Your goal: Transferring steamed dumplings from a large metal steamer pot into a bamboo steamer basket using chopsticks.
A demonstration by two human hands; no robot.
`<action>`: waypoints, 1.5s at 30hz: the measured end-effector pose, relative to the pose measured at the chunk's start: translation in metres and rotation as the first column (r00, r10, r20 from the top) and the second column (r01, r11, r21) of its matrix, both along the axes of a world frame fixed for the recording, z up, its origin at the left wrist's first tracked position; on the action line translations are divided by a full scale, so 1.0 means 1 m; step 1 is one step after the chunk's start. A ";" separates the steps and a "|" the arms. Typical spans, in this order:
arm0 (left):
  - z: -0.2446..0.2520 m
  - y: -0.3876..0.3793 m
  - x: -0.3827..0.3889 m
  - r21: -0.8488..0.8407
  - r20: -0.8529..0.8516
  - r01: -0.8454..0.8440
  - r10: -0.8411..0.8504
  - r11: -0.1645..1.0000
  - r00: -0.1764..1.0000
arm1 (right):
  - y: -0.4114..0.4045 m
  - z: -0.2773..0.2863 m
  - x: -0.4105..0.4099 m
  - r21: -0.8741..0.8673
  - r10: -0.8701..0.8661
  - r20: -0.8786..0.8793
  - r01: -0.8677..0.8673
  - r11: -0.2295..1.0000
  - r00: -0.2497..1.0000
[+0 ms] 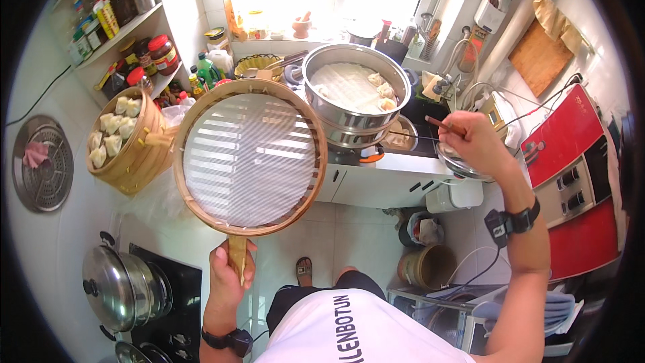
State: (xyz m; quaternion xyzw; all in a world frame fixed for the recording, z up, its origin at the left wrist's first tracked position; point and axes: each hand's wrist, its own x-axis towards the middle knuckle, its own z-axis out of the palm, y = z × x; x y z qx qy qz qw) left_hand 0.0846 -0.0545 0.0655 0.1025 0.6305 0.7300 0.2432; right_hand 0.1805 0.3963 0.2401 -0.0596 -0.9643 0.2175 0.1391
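Observation:
My left hand (pixel 229 267) grips the wooden handle of a round bamboo steamer basket (pixel 182 181). A white mesh liner (pixel 247 161) covers its slats, and no food lies on it. Raised at the right, my right hand (pixel 471 138) holds brown chopsticks (pixel 451 127); their thin part reaches left toward the stove. Beyond the basket stands a stainless steel steamer pot (pixel 352 123). On its pale liner (pixel 345 83) sit several dumplings (pixel 385 91), mostly along the right side. A metal bowl (pixel 414 136) with more pale dumplings is partly hidden behind the pot.
Another bamboo steamer (pixel 133 166) with several dumplings (pixel 113 128) stands at the left, below shelves of jars (pixel 164 54). A lidded steel pot (pixel 113 282) rests on a black cooktop (pixel 174 262) at lower left. A bucket (pixel 428 267) and a bin (pixel 422 229) stand on the floor.

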 end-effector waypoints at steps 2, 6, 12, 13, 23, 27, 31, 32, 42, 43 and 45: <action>0.002 0.011 -0.016 0.039 0.024 -0.011 0.010 0.999 1.000 | 0.018 0.012 -0.037 0.055 -0.001 0.068 -0.003 0.998 0.998; 0.003 0.035 -0.036 0.068 0.049 -0.074 0.071 0.995 0.996 | 0.063 0.020 -0.100 0.198 0.007 0.178 -0.043 0.979 0.984; 0.009 0.084 -0.035 0.092 0.092 -0.250 0.242 0.964 0.966 | 0.132 0.004 -0.199 0.401 0.053 0.322 -0.187 0.897 0.945; 0.009 0.091 -0.035 0.086 0.093 -0.263 0.255 0.961 0.962 | 0.138 0.003 -0.214 0.395 0.068 0.324 -0.200 0.896 0.944; 0.003 0.142 -0.014 0.063 0.136 -0.512 0.501 0.857 0.855 | 0.129 -0.052 -0.335 0.225 0.577 0.296 -0.643 0.732 0.761; -0.002 0.143 -0.010 -0.021 0.167 -0.556 0.551 0.831 0.817 | 0.106 -0.075 -0.356 0.349 0.679 0.387 -0.781 0.518 0.623; -0.004 0.143 -0.012 -0.044 0.168 -0.587 0.585 0.809 0.793 | 0.096 -0.106 -0.375 0.331 0.732 0.372 -0.819 0.469 0.570; -0.006 0.143 -0.013 -0.041 0.173 -0.594 0.591 0.804 0.788 | 0.094 -0.113 -0.376 0.335 0.730 0.382 -0.821 0.461 0.566; -0.008 0.133 -0.027 -0.034 0.185 -0.534 0.530 0.845 0.828 | 0.093 -0.152 -0.392 0.289 0.766 0.368 -0.848 0.444 0.526; -0.009 0.132 -0.029 -0.031 0.185 -0.521 0.517 0.853 0.836 | 0.092 -0.153 -0.391 0.286 0.781 0.323 -0.842 0.457 0.534; -0.009 0.133 -0.033 -0.032 0.182 -0.518 0.514 0.855 0.838 | 0.091 -0.155 -0.388 0.282 0.793 0.276 -0.835 0.473 0.543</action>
